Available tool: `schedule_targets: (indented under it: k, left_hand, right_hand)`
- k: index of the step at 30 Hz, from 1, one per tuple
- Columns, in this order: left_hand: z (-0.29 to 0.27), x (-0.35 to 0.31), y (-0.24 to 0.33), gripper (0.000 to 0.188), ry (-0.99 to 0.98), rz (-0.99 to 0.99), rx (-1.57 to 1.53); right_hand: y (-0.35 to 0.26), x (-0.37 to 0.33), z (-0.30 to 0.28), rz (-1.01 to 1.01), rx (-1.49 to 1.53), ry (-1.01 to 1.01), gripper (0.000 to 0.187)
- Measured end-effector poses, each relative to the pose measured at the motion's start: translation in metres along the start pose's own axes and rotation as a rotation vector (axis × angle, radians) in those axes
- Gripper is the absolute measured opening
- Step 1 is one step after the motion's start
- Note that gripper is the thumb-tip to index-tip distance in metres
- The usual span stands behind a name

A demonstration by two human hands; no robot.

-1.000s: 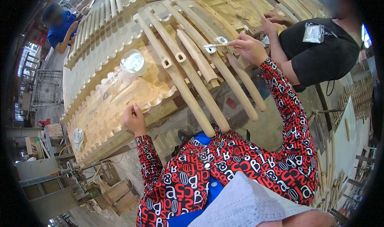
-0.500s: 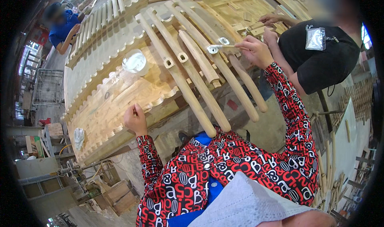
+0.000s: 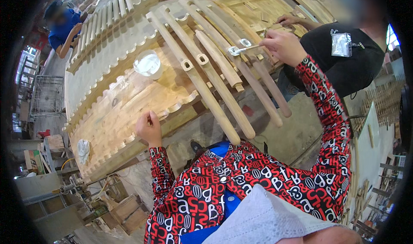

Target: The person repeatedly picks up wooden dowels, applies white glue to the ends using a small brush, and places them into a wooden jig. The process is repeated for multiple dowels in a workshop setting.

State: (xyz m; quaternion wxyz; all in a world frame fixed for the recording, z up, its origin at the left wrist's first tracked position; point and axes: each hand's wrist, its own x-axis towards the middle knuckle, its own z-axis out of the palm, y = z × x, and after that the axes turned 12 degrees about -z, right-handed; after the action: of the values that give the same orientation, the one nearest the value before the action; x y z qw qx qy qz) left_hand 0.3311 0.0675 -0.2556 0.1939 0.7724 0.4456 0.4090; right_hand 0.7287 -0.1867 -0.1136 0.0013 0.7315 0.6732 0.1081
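My right hand pinches a thin stick, its white-coated tip at the slot of a long rounded wooden post. White paste rings that slot. The outer post beside it also has a white-ringed slot. Two more posts, a left one and its neighbor, have bare oval slots and lie across the bench, near ends overhanging. A shorter wooden piece lies between the pairs. My left hand is curled into a loose fist by the bench edge, with nothing visible in it.
A translucent tub of white paste stands on the wooden bench, between scalloped rails. A crumpled white cloth lies at its left end. One person in black works close on my right; another in blue stands far left beside a row of sticks.
My right hand and the stick have shifted slightly right, toward the slot's right side. The whole view has moved a little. My left hand stays curled by the bench edge.
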Motion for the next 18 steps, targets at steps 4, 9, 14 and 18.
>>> schedule_targets:
  k: [4,9,14,18]
  left_hand:
    - [0.001,0.001,0.0,0.014,0.006,0.051,0.005]
    - [-0.006,0.004,0.004,0.011,-0.013,0.1,-0.026]
    - [-0.01,0.005,0.005,0.011,-0.042,0.121,-0.011]
    - [-0.015,0.009,0.007,0.013,-0.078,0.141,-0.013]
  right_hand:
    - [-0.02,0.057,-0.017,-0.32,-0.387,-0.081,0.01]
    - [-0.06,0.117,-0.022,-0.4,-0.523,-0.516,0.009]
    - [-0.068,0.141,-0.023,-0.34,-0.58,-0.552,0.01]
    - [-0.063,0.143,-0.026,-0.191,-0.482,-0.597,0.009]
